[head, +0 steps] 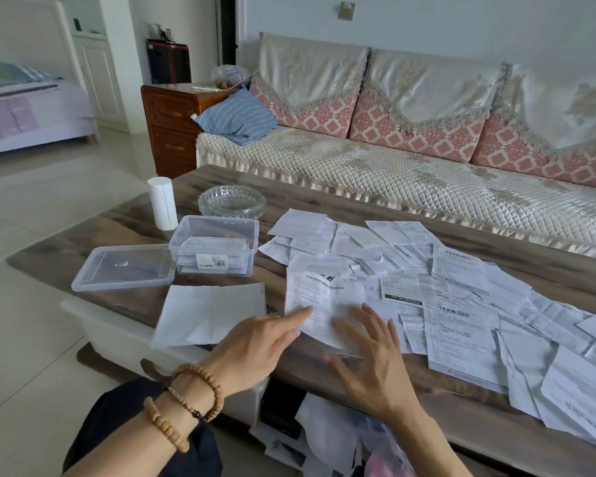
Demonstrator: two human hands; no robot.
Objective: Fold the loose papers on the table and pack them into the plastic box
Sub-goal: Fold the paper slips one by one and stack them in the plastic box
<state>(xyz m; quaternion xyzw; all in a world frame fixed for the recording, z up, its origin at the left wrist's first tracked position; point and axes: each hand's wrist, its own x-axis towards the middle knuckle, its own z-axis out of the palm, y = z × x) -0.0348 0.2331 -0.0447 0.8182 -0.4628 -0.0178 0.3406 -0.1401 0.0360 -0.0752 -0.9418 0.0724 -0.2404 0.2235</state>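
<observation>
Head view, one frame.

Left hand (255, 342): fingers straight, index fingertip pressed on the left edge of a printed sheet (324, 304) near the front edge of the tabletop (221, 187). Grip loose, nothing pinched. Two bead bracelets (186, 401) on that wrist.

Right hand (369, 352): fingers spread and straight, over the lower right part of the same sheet. Motion blur here; cannot tell whether the fingertips touch the paper. Nothing held.

Sheet: lies flat, slightly creased, its near corner reaching the tabletop's front edge.

Papers (479, 297): many loose printed slips and sheets, overlapping, spread from the centre of the tabletop out to the right.

Box (217, 246): clear plastic, open, left of the papers and just beside them. Folded papers visible inside through the wall.

Lid (123, 268): clear, lying on the tabletop, touching the box on its left side.

White blank sheet (210, 315): in front of the box and lid, left of the printed sheet.

Glass ashtray (232, 201): just behind the box. White cylinder (162, 203): upright, left of the ashtray.

Sofa (410, 160) behind the tabletop, blue striped pillow (236, 117) at its left end.
</observation>
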